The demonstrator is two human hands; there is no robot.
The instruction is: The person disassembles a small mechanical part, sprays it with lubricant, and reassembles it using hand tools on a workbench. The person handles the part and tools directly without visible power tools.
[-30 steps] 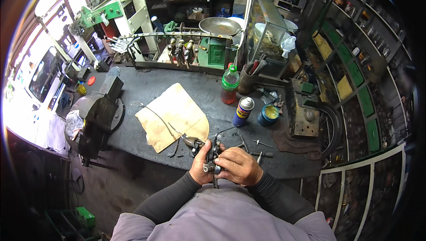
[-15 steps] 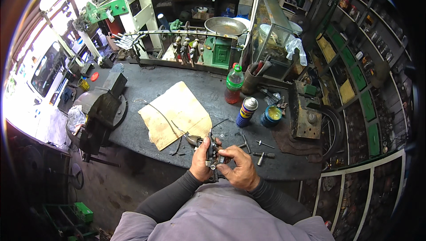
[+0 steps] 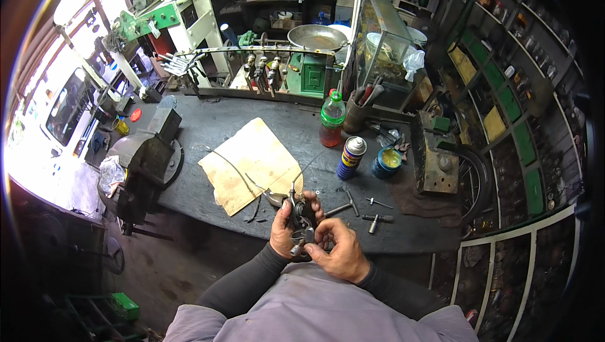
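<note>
left hand (image 3: 283, 231): grasping dark metal part (image 3: 305, 216)
right hand (image 3: 341, 250): pinching its lower right
lower centre: part between hands, turned since earlier

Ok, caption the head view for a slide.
Left hand and right hand hold a dark mechanical part at a workbench, near a tan sheet and a spray can.

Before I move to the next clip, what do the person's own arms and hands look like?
Close-fitting black arm sleeves run down to near the wrists, with pale greyish-purple shirt sleeves above them. The left hand and right hand are bare, without gloves.
</note>
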